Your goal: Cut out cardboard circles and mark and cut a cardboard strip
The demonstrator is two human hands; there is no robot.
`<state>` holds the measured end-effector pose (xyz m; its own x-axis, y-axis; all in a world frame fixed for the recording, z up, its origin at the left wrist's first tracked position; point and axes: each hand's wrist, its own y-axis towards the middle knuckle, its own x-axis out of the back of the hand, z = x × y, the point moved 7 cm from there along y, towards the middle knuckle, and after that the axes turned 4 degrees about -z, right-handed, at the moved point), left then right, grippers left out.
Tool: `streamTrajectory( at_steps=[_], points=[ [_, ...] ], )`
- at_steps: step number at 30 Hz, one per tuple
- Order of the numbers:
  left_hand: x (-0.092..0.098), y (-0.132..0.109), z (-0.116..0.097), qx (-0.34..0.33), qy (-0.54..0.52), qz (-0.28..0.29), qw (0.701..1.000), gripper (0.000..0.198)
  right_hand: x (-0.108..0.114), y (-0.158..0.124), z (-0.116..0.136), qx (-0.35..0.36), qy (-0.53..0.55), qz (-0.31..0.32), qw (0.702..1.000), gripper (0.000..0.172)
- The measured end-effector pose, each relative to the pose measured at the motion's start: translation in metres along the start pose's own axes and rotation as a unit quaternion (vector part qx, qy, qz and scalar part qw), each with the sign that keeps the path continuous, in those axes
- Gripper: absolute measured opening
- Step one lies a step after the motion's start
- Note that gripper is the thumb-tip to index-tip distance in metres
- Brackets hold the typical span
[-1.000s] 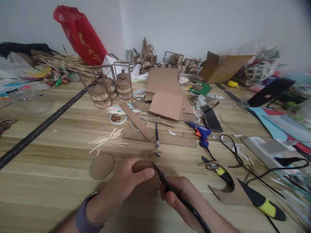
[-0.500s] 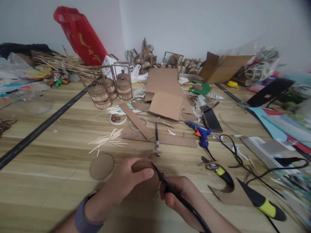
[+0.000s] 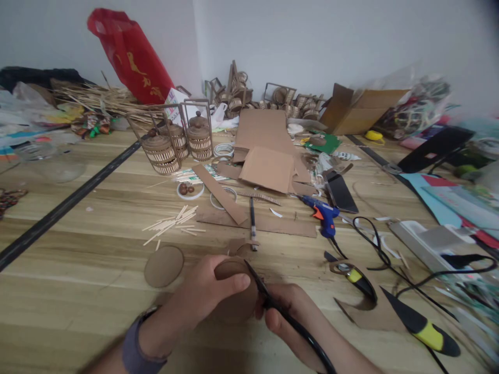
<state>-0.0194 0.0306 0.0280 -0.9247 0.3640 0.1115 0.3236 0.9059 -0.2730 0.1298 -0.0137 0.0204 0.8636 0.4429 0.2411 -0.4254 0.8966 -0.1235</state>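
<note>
A round cardboard disc [image 3: 234, 304] is gripped at its left side by my left hand [image 3: 205, 288], the thumb lying across its top face. My right hand [image 3: 290, 317] is closed round black-handled scissors [image 3: 288, 322], whose blade lies along the disc's upper right edge. Small cardboard offcuts [image 3: 241, 245] lie just beyond the disc. To the left of my left hand, a second cardboard disc [image 3: 163, 266] rests flat on the wooden table [image 3: 89, 311].
Thin wooden sticks [image 3: 171, 224], a pen [image 3: 253, 223] and a cardboard strip [image 3: 220, 195] lie ahead. A blue glue gun [image 3: 323, 212] and a yellow-black cutter [image 3: 424, 330] are at right. Small lidded baskets [image 3: 161, 150] stand at back left, near a red bag [image 3: 132, 57].
The hands, disc and scissors hold nearly the same pose. The whole view has shifted very slightly, and the disc looks turned or tilted a little.
</note>
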Motion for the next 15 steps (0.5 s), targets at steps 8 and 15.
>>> streamTrajectory(
  at_steps=[8,15],
  points=[
    [0.0010,-0.0002,-0.0038,0.000,-0.013,0.003,1.000,0.029,0.0011,-0.0014,0.0003,0.008,-0.014,0.002,1.000,0.076],
    [0.0032,0.0004,0.0012,0.009,-0.003,0.007,1.000,0.038,0.0010,0.0001,0.0012,-0.001,-0.011,0.006,1.000,0.076]
  ],
)
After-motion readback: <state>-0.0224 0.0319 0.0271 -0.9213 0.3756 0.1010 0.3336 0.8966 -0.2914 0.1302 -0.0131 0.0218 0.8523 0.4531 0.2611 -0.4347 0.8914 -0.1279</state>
